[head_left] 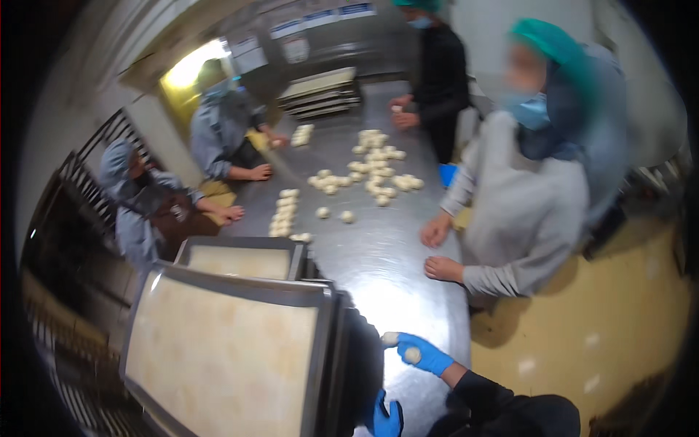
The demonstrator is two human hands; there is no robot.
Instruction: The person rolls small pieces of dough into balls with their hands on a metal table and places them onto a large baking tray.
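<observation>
A dough ball [413, 355] sits in the right hand [431, 359], another at its fingertips, over the worktable [393, 247]. Nearer and slightly left is the left hand [387, 422]. Left of the grip stand baking trays [226, 349]. Well beyond it lies a dough-ball cluster [375, 166], with dough-ball rows [284, 211] left and a tray stack [320, 95] behind. Ahead-right, a co-worker [520, 197] stands beside the worktable.

dough ball [413, 355]: pale, round | dough piece [390, 339]: seemingly oblong, just left of ball
</observation>
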